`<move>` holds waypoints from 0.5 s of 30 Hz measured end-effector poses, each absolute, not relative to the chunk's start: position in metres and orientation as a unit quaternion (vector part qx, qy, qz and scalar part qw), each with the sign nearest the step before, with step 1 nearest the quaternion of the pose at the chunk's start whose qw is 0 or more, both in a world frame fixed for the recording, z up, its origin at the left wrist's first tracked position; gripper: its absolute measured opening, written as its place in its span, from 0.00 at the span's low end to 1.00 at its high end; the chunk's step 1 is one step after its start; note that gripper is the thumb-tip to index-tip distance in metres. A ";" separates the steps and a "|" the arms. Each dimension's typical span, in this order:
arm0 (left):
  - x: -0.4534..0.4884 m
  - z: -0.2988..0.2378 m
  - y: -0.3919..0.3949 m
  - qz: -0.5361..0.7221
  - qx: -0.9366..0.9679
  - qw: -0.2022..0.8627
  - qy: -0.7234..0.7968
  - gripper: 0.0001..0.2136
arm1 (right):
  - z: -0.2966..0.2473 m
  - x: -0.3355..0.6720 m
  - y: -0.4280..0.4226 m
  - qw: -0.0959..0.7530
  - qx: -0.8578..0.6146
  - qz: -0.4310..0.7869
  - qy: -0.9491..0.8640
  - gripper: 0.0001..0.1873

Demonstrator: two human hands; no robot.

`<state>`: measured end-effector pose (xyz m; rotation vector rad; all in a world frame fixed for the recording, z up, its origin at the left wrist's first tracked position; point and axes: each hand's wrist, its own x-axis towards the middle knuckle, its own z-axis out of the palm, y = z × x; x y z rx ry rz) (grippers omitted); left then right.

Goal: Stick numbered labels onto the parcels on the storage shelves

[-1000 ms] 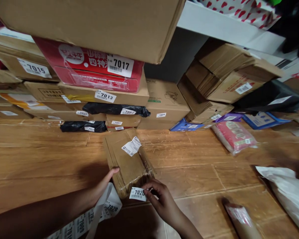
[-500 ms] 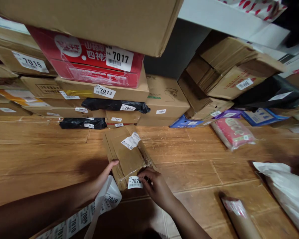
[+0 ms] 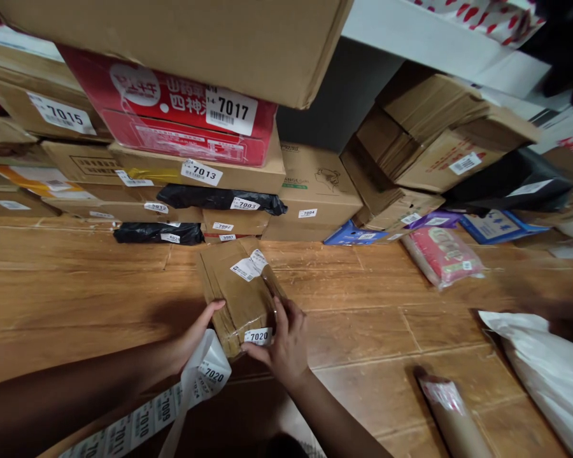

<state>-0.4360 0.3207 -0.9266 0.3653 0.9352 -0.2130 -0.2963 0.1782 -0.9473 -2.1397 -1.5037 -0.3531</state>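
Observation:
My left hand (image 3: pixel 198 334) grips a brown cardboard box (image 3: pixel 241 289) by its left side, thumb on top. A strip of number labels (image 3: pixel 160 410) hangs from the same hand. My right hand (image 3: pixel 286 340) is wrapped round the box's near right corner, its thumb at the lower edge. Between thumb and fingers, a white sticker reading 7020 (image 3: pixel 258 336) lies flat on the near end of the box. A white shipping label (image 3: pixel 249 264) is on the top face. The left fingers are mostly hidden beneath the box.
Ahead stand stacked parcels, among them a red box (image 3: pixel 186 121) and a brown box marked 7004 (image 3: pixel 315 191). A large carton (image 3: pixel 181 44) juts out above. At right on the wood floor lie a pink package (image 3: pixel 444 254), a cardboard tube (image 3: pixel 453 413) and a white bag (image 3: pixel 539 369).
The 7020 sticker, earlier pinched at its edge by my right fingers, now lies against the box end. My right hand has opened out and gone round the box's right corner.

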 end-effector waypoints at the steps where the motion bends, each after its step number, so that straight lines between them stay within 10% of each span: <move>1: -0.436 -0.925 0.321 -0.098 0.174 0.872 0.447 0.30 | -0.951 -0.294 0.179 0.245 -0.778 -0.124 -0.565 0.50; 6: -0.436 -0.927 0.317 -0.106 0.163 0.883 0.427 0.33 | -0.970 -0.277 0.173 0.390 -0.830 -0.025 -0.398 0.42; 10: -0.439 -0.940 0.315 -0.109 0.134 0.896 0.410 0.33 | -0.964 -0.256 0.176 0.544 -0.753 0.349 -0.125 0.45; 15: -0.438 -0.955 0.318 -0.097 0.104 0.912 0.386 0.26 | -0.935 -0.227 0.200 0.431 -0.723 0.535 -0.075 0.32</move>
